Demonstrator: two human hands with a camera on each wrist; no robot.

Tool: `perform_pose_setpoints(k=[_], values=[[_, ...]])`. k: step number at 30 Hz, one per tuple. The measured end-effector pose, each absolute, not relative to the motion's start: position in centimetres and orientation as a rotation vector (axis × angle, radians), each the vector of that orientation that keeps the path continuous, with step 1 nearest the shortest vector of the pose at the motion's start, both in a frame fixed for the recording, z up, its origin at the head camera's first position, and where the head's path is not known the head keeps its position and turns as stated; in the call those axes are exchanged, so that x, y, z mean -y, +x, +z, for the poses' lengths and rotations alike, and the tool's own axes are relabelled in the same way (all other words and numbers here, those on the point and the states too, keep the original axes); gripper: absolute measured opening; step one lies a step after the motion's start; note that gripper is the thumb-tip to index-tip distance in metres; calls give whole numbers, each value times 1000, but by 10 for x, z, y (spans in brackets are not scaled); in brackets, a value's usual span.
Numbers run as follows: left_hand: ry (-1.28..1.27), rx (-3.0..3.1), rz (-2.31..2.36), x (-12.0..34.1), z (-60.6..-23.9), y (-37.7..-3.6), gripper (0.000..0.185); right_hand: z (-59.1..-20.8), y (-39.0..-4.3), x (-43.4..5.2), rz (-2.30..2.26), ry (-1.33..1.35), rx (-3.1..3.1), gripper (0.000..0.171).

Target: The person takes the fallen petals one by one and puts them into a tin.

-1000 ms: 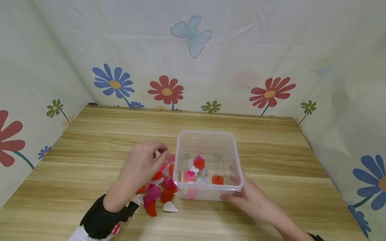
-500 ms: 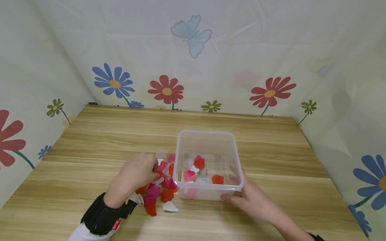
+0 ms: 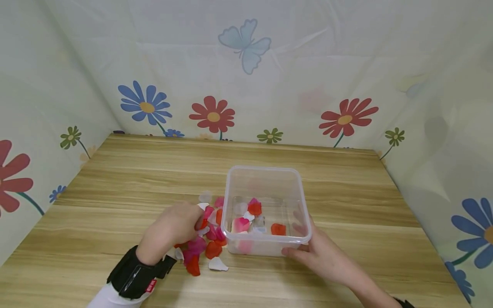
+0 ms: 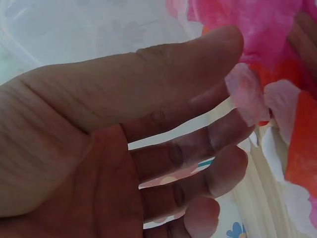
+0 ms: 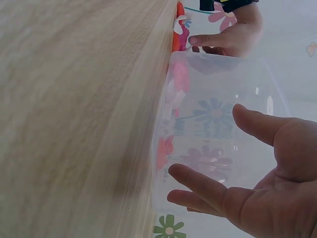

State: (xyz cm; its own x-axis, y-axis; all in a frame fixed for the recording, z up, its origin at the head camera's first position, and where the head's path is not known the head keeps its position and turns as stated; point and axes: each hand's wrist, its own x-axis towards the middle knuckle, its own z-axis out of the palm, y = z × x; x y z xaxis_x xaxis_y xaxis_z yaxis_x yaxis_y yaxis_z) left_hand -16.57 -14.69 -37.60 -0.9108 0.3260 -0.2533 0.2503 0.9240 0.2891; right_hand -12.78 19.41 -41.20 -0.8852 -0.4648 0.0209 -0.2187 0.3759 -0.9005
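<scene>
while wristband [image 3: 132, 278] bears unreadable red label

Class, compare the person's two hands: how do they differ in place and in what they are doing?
The left hand is over the loose petals on the table; the right hand is at the box. The left hand's fingers touch petals; the right hand's fingers rest on the box's side. Both stay low, either side of the box.

Wooden table [image 3: 154, 171]: light plank grain, bare surface running from 9 to 3 o'clock. Printed backdrop cloth [image 3: 292, 64]: encloses table on three sides. Pale blue butterfly [image 3: 244, 45] at 12 o'clock. Blue daisy [image 3: 145, 106] at 10. Red daisies [image 3: 212, 114], [image 3: 345, 117] along rear edge.
</scene>
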Motion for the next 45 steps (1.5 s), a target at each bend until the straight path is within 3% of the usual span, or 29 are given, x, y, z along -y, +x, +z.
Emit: perform_pose_setpoints(k=[28, 45], values=[[468, -3080, 666, 143, -354, -166, 14, -411, -128, -194, -1502, -613, -2440, 102], [885, -3449, 1055, 125, -345, -150, 21, -414, -126, -195, -1522, -607, -2426, 106]])
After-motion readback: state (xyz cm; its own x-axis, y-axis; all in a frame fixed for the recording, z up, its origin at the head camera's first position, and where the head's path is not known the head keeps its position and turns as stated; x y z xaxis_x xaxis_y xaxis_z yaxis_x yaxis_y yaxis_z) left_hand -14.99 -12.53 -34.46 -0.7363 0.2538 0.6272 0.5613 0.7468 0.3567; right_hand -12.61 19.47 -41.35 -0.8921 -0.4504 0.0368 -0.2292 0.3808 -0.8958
